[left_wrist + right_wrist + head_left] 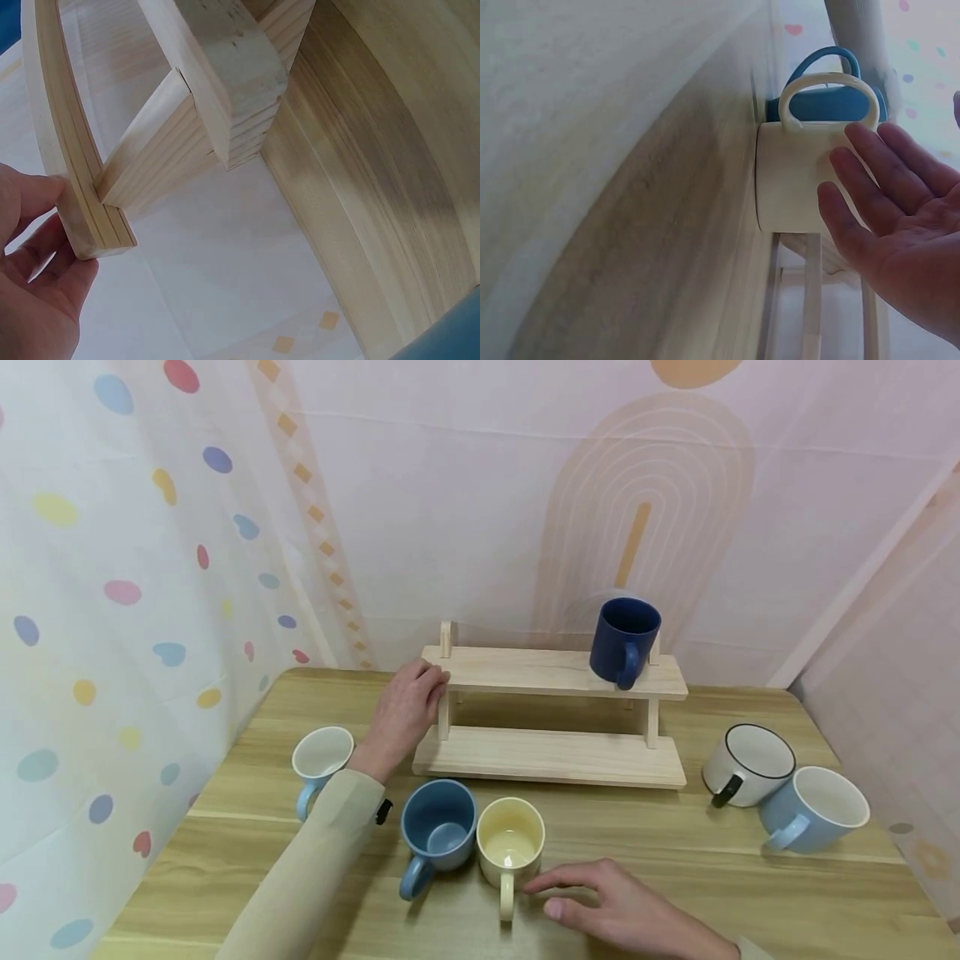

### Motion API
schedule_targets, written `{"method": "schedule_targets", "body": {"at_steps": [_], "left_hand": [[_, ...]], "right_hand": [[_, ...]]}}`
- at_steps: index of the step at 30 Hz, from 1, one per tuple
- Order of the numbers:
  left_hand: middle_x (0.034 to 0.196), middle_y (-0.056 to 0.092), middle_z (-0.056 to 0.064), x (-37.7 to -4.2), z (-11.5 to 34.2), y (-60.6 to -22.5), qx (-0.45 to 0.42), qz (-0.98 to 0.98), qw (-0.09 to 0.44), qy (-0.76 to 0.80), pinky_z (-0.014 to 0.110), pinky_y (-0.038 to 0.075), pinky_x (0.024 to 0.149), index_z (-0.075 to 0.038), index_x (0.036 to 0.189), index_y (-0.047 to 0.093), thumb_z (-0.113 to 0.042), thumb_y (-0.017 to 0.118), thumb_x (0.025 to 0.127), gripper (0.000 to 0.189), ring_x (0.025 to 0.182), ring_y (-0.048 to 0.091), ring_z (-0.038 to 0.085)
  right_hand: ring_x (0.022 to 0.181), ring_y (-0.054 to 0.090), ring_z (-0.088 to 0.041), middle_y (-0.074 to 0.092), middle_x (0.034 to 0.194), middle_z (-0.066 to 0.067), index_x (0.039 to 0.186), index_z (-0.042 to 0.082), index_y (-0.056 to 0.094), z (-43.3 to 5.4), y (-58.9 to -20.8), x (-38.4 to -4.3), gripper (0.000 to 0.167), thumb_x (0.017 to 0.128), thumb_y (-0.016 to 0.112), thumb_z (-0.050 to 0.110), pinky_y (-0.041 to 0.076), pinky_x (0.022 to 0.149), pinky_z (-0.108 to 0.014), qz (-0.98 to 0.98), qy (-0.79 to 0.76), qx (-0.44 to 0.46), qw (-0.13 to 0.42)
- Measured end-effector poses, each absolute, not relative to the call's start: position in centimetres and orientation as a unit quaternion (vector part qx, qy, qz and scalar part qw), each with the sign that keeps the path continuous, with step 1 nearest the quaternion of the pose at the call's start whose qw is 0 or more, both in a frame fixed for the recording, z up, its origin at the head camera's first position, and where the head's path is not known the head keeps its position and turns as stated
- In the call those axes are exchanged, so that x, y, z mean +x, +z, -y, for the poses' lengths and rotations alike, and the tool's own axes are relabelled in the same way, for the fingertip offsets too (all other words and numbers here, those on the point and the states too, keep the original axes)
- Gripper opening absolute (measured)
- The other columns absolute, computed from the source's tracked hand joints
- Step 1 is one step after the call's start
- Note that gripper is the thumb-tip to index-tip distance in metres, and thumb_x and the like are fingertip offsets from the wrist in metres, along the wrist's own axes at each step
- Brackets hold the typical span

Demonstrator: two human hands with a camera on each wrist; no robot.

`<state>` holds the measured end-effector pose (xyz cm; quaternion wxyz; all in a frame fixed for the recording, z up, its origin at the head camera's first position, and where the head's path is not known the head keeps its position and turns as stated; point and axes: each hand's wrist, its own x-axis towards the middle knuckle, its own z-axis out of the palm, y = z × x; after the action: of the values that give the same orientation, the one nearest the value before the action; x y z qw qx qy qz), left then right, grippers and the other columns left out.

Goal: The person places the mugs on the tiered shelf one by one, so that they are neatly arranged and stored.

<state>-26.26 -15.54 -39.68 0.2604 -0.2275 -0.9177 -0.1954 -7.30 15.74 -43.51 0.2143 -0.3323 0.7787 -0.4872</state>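
My left hand (405, 710) holds the left end of the upper board of a two-tier wooden shelf (517, 670). In the left wrist view, thumb and fingers pinch that board's corner (105, 244). My right hand (611, 906) is beside a pale yellow mug (510, 843), its fingertips right at the mug's side near the handle. In the right wrist view those fingers (870, 184) are extended and overlap the mug. A blue mug (438, 827) stands close to the yellow one on its left. On the upper board's right end sits a dark blue mug (624, 639), handle toward me.
Left of my left forearm stands a white mug with a light blue handle (322, 756). Toward the table's right edge are a white mug with a black rim (750, 764) and a light blue mug (813, 810). A patterned curtain (450, 527) hangs behind the wooden table (645, 835).
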Motion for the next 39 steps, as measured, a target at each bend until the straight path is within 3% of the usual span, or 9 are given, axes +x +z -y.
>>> {"method": "schedule_targets", "body": {"at_steps": [9,22,31,39], "left_hand": [[0.099,0.062,0.012,-26.3,15.4,-39.6,-0.233,0.915,0.264,-0.197,0.043,0.053,0.080,-0.001,0.107,0.074,-0.004,0.070,0.098,0.010,0.091,0.058,0.031],[0.099,0.061,0.013,-26.4,15.3,-39.4,-0.223,0.920,0.258,-0.191,0.043,0.053,0.080,-0.001,0.107,0.073,-0.005,0.070,0.099,0.010,0.090,0.058,0.032],[0.099,0.061,0.012,-26.4,15.4,-39.6,-0.219,0.920,0.258,-0.196,0.044,0.052,0.079,-0.001,0.107,0.073,-0.004,0.070,0.098,0.009,0.090,0.058,0.032],[0.098,0.061,0.012,-26.3,15.4,-39.7,-0.221,0.918,0.266,-0.194,0.044,0.052,0.078,-0.002,0.106,0.073,-0.005,0.069,0.099,0.008,0.090,0.057,0.032]], "right_hand": [[0.121,0.061,-0.010,0.070,0.130,0.002,0.133,0.010,0.070,-15.0,-44.2,-7.8,0.030,0.109,0.056,0.022,0.049,0.102,-0.028,-0.751,-0.500,-0.336,0.270],[0.118,0.061,-0.010,0.068,0.126,0.008,0.134,0.009,0.067,-14.0,-45.6,-8.2,0.030,0.108,0.057,0.020,0.046,0.102,-0.024,-0.720,-0.527,-0.350,0.286],[0.128,0.058,-0.010,0.067,0.136,-0.014,0.138,0.003,0.063,-13.0,-46.0,-8.4,0.036,0.110,0.052,0.023,0.044,0.107,-0.023,-0.643,-0.593,-0.340,0.345],[0.124,0.062,-0.013,0.069,0.130,-0.018,0.132,-0.003,0.064,-13.1,-46.4,-8.3,0.034,0.110,0.052,0.021,0.046,0.106,-0.025,-0.622,-0.620,-0.334,0.343]]}}
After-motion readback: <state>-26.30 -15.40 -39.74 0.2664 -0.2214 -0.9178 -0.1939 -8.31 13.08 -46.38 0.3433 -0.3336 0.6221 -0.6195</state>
